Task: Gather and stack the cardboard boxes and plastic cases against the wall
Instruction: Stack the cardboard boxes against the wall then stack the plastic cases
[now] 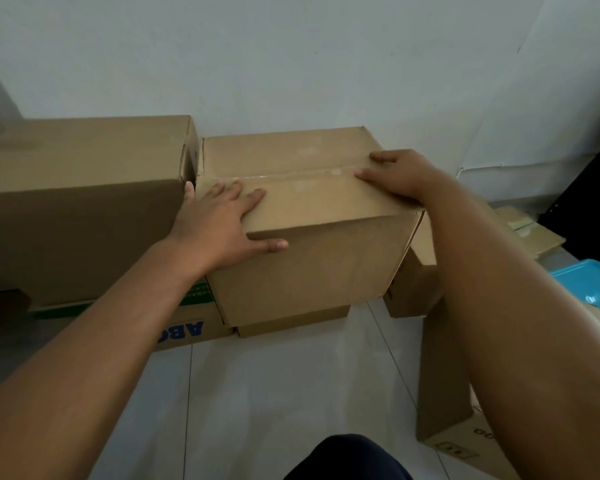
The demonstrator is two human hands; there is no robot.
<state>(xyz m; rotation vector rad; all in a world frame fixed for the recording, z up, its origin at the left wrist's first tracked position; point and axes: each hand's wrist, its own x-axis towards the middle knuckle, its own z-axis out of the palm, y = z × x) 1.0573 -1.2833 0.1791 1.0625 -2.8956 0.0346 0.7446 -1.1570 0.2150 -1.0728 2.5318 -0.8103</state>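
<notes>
With left grip [219, 223] and right grip [399, 174] pressing open-palmed on the box [309, 202], push it evenly toward the twelve-o'clock wall [291, 64].

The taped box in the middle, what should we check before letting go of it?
1. Hands on the taped box: ok, the left hand and right hand lie flat on its top.
2. Top flaps taped shut: ok.
3. Back touching the wall: cannot tell.
4. Firm support from the lower boxes: cannot tell, they are mostly hidden.
5. Blue case stacked: not ok, it lies off to the right.
</notes>
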